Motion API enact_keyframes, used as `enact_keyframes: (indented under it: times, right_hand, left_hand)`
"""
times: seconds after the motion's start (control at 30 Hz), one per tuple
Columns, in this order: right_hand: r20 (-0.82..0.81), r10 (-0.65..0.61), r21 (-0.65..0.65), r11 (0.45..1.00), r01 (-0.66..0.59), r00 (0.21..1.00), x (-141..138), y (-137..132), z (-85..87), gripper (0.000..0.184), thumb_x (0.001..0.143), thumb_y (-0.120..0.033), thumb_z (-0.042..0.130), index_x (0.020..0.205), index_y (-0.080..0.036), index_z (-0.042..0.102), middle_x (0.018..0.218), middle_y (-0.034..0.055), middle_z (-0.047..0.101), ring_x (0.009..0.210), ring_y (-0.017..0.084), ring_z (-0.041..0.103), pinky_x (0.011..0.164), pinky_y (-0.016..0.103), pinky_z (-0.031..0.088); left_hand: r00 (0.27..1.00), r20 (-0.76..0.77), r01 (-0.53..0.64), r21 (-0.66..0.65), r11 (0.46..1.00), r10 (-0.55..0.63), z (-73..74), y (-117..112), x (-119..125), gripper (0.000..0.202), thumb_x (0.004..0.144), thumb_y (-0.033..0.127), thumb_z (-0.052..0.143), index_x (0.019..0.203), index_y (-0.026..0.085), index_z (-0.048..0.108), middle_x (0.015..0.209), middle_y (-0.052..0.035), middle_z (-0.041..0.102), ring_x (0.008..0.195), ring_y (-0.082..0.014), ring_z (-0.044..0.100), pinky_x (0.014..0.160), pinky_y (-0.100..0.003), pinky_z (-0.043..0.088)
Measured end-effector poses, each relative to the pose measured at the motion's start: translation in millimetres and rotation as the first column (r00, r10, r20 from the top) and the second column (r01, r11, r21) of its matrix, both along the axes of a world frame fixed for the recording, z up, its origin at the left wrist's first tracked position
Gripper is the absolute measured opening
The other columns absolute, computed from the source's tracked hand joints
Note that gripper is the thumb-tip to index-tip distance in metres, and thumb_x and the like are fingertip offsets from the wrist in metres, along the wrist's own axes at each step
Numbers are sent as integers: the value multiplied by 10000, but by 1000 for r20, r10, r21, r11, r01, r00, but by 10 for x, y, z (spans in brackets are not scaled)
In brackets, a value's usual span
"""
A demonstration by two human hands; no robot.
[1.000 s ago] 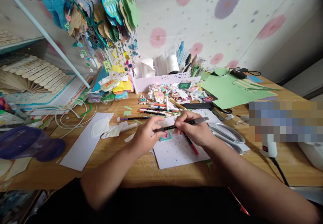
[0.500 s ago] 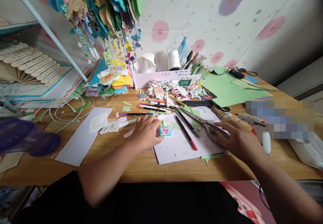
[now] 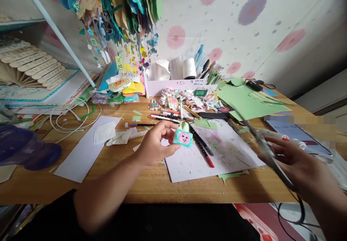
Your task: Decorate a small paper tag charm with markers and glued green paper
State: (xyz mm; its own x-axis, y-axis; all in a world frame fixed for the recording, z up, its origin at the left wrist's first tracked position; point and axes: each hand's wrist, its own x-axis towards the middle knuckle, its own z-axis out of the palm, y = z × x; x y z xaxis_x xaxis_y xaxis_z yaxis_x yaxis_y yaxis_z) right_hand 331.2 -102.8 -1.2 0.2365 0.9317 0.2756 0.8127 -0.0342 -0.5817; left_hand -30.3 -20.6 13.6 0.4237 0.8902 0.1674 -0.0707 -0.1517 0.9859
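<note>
Between thumb and fingers of my left hand (image 3: pixel 155 145) is a small teal-bordered card (image 3: pixel 184 138) with a pink smiling face. It is tilted toward me above a white sheet (image 3: pixel 189 170). Just behind its top edge show pale green paper scraps. My right hand (image 3: pixel 300 165), over the right side of the table, is closed on a pair of scissors (image 3: pixel 264 145), blurred by motion, blades pointing up and left. On the white sheet between the hands lie dark markers, one with a red end (image 3: pixel 209 162).
Behind the sheet are several more markers (image 3: pixel 168 117) and a heap of small paper cutouts (image 3: pixel 187 98). A green sheet (image 3: pixel 244 98) lies at the back right, a phone (image 3: pixel 295 130) beside my right hand. A purple object (image 3: pixel 27 148) and white cable (image 3: pixel 58 118) are at left.
My left hand has raised the card off the sheet and tilted it up. The scissors have been lifted from the sheet and carried right in my right hand.
</note>
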Motion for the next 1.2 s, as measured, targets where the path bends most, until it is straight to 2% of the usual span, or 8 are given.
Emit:
enact_keyframes:
  times: [0.03, 0.1, 0.2, 0.27, 0.37, 0.5, 0.73, 1.2]
  right_hand:
    - [-115, 11, -10, 1000, -13, 993, -75, -60, 27, 439, 786, -392, 638, 1206, -269, 593, 779, 83, 694, 602, 231, 685, 470, 289, 511]
    - [-161, 106, -10, 994, -109, 981, -272, -154, 74, 488, 801, -393, 630, 1271, -313, 524, 789, 74, 671, 617, 230, 672, 470, 292, 516]
    - [88, 299, -37, 954, -297, 950, -554, -196, 130, 584, 764, -404, 662, 1296, -310, 441, 772, 46, 617, 567, 209, 610, 466, 304, 529]
    - [258, 400, -83, 916, -393, 879, -669, -168, 166, 616, 781, -388, 640, 1328, -294, 375, 894, 80, 626, 650, 223, 632, 535, 326, 560]
    - [378, 482, -121, 872, -474, 791, -732, -106, 220, 640, 805, -360, 608, 1371, -283, 322, 1088, 124, 613, 831, 254, 671, 643, 345, 584]
    - [399, 512, -144, 854, -499, 761, -728, -61, 253, 683, 789, -344, 624, 1401, -289, 326, 1099, 109, 642, 870, 264, 686, 642, 339, 583]
    - [449, 497, -62, 846, -529, 743, -700, -34, 268, 686, 811, -332, 605, 1432, -249, 327, 1004, 115, 688, 768, 245, 685, 607, 330, 570]
    - [516, 536, -96, 812, -576, 669, -573, -28, 254, 714, 827, -313, 611, 1464, -218, 301, 979, 135, 688, 644, 206, 656, 497, 286, 507]
  left_hand:
    - [1000, 15, 9, -22, 1000, -9, 18, -11, 1, 382, 662, 189, 709, 992, 186, 517, 763, 13, 588, 710, -115, 534, 696, -248, 416]
    - [999, 41, 20, -59, 998, -18, 51, -31, 6, 372, 647, 190, 717, 959, 186, 515, 755, 19, 580, 697, -109, 522, 682, -242, 415]
    - [998, 54, 30, -72, 997, -26, 79, -51, 11, 373, 639, 185, 721, 949, 183, 512, 767, 16, 582, 705, -105, 518, 698, -244, 419]
    - [998, 51, 34, -77, 996, -30, 87, -55, 9, 377, 646, 183, 715, 961, 180, 509, 769, 13, 588, 714, -108, 529, 708, -252, 422]
    - [998, 47, 50, -106, 993, -45, 100, -58, -5, 371, 650, 172, 706, 962, 184, 504, 759, 16, 603, 711, -110, 553, 712, -257, 426]
    - [996, 60, 71, -136, 988, -64, 120, -67, -24, 378, 653, 152, 703, 964, 197, 494, 752, 20, 637, 721, -113, 579, 715, -253, 435]
    - [993, 91, 95, -184, 978, -79, 128, -62, -19, 373, 646, 152, 710, 944, 194, 489, 773, 8, 657, 711, -116, 593, 683, -246, 454]
    - [988, 131, 117, -264, 958, -84, 108, -75, -20, 381, 635, 139, 734, 942, 186, 514, 776, 11, 665, 703, -96, 587, 644, -206, 453]
